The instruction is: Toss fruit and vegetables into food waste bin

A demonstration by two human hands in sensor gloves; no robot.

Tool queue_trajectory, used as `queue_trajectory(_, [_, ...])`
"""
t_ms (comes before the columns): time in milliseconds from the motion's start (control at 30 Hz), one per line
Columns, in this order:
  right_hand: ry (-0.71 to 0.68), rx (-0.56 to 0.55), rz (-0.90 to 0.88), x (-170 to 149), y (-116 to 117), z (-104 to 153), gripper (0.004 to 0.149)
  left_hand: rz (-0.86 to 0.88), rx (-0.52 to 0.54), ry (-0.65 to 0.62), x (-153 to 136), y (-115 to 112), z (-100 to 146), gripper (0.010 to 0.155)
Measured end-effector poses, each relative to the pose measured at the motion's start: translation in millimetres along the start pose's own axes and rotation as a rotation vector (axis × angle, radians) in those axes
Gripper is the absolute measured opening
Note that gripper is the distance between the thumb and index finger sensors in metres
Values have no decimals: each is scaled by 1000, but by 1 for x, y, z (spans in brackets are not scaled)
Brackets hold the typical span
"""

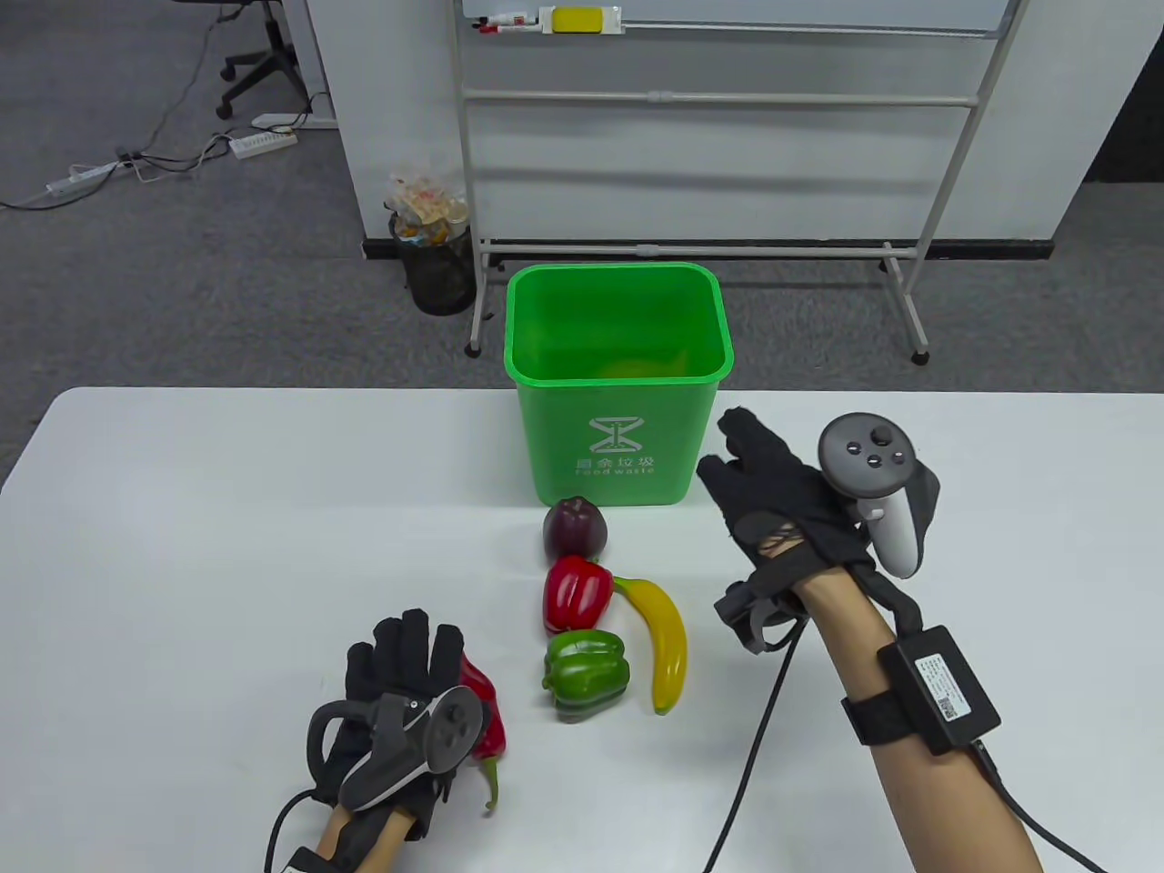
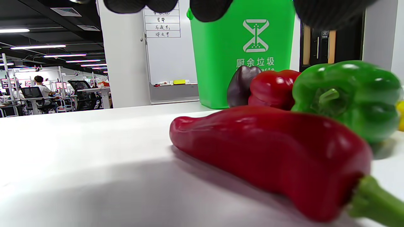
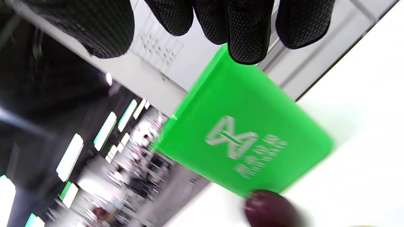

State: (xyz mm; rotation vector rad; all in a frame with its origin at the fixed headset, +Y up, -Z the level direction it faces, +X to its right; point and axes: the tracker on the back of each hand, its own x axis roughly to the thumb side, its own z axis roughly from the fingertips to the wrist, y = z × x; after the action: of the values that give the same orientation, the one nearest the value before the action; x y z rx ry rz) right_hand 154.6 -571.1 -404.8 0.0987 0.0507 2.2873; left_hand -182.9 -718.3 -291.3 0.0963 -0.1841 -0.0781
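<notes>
My left hand (image 1: 400, 691) lies low on the white tabletop (image 1: 182, 564) at about 7 o'clock from the green food waste bin (image 1: 618, 382), fingers stretched flat and forward over a long red pepper (image 1: 486, 718). In the left wrist view the fingertips (image 2: 208, 9) hang above the pepper and clear of it, so the hand is spread open and has hold of nothing; the pepper rests on the tabletop with its green stem (image 2: 375, 201) pointing back toward me.

My right hand (image 1: 782, 500) hovers at 4 o'clock from the bin, just beside its front right corner, palm turned inward and fingers loosely extended. The right wrist view shows the fingers (image 3: 249, 34) hanging free in front of the bin's wall with nothing between them, so this hand is open and empty as well.

The bin stands at the far edge of the tabletop, at 12 o'clock from the produce, and something yellow-orange (image 1: 637, 366) shows dimly at its bottom. Directly before it, in a line running toward me, sit a dark purple vegetable (image 1: 573, 527) close to the bin's base, a red bell pepper (image 1: 575, 593) and a green bell pepper (image 1: 587, 675). A banana (image 1: 662, 650) curves along the 3 o'clock side of the two bell peppers, its upper tip touching the red one.
</notes>
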Motion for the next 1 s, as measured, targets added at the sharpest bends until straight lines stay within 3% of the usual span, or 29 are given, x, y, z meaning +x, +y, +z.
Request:
queue_trajectory(100, [38, 66, 200, -7, 28, -3, 86, 2, 1, 4, 0, -1, 0, 85])
queue_trajectory(267, [119, 167, 520, -39, 95, -22, 84, 0, 0, 6, 0, -1, 0, 85])
queue_trajectory(500, [311, 331, 610, -78, 150, -46, 86, 8, 8, 2, -1, 0, 0, 84])
queue_trajectory(600, [389, 391, 637, -84, 161, -51, 92, 9, 0, -1, -1, -2, -1, 84])
queue_trajectory(800, [485, 392, 715, -92, 177, -61, 94, 11, 6, -2, -2, -2, -1, 84])
queue_trajectory(1000, [517, 387, 738, -98, 178, -60, 90, 10, -6, -1, -4, -7, -2, 84])
